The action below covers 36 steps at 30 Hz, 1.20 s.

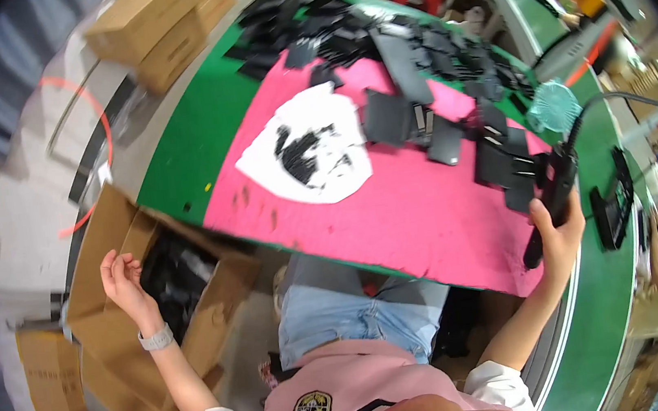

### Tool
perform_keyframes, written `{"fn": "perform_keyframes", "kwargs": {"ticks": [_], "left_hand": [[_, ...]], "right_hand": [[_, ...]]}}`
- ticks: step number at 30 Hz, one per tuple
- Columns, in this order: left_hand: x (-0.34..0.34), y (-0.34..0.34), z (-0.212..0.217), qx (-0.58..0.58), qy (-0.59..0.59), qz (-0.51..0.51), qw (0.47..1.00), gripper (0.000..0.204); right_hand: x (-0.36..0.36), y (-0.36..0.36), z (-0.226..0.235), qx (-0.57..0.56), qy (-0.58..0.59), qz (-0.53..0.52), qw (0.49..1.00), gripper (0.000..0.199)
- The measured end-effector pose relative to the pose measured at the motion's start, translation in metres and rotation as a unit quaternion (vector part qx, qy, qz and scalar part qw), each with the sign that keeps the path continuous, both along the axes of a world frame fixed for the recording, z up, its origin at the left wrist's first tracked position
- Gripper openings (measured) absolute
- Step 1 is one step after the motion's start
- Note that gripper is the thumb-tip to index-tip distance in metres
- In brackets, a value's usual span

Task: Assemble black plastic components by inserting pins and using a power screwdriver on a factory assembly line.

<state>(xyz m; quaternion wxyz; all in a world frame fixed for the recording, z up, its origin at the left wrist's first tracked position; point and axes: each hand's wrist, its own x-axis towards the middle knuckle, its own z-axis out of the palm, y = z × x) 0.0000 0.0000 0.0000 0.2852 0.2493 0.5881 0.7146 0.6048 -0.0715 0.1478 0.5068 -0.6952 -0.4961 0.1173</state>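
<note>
My right hand point(559, 228) is wrapped round a black corded handheld tool point(558, 177), held upright at the right edge of a pink mat point(396, 214). Its cable runs off to the upper right. Black plastic parts point(495, 156) lie just left of the tool. Over an open cardboard box point(222, 305) on the left, my left hand point(127, 286) is raised with loosely bent fingers and nothing visible in it. Dark items in clear wrap point(177, 273) fill part of that box. A white sheet point(335, 184) with black scraps point(303, 159) lies on the mat.
Heaps of black parts point(340, 31) cover the far side of the green table point(187, 153). A turquoise mesh basket point(553, 106) and a black stand point(615, 203) are at the right. Stacked cartons point(151, 30) stand behind left. Another person point(655, 305) sits far right.
</note>
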Motion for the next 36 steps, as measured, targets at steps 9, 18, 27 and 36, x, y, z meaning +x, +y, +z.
{"fn": "perform_keyframes", "kwargs": {"ticks": [9,18,27,36], "left_hand": [[0.290,0.105,0.138,0.245,0.421,-0.413,0.769,0.030],[0.398,0.148,0.142,0.240,0.693,-0.499,0.461,0.063],[0.399,0.147,0.147,0.328,0.363,-0.480,0.728,0.056],[0.332,0.183,0.133,0.180,-0.506,-0.683,0.495,0.071]], "right_hand": [[0.037,-0.011,0.008,-0.045,-0.174,-0.091,0.980,0.057],[0.057,-0.013,-0.030,-0.135,-0.283,-0.294,0.903,0.068],[0.054,-0.010,-0.023,-0.052,-0.395,-0.339,0.852,0.062],[0.022,0.084,0.037,-0.015,-0.406,-0.074,0.911,0.049]]}}
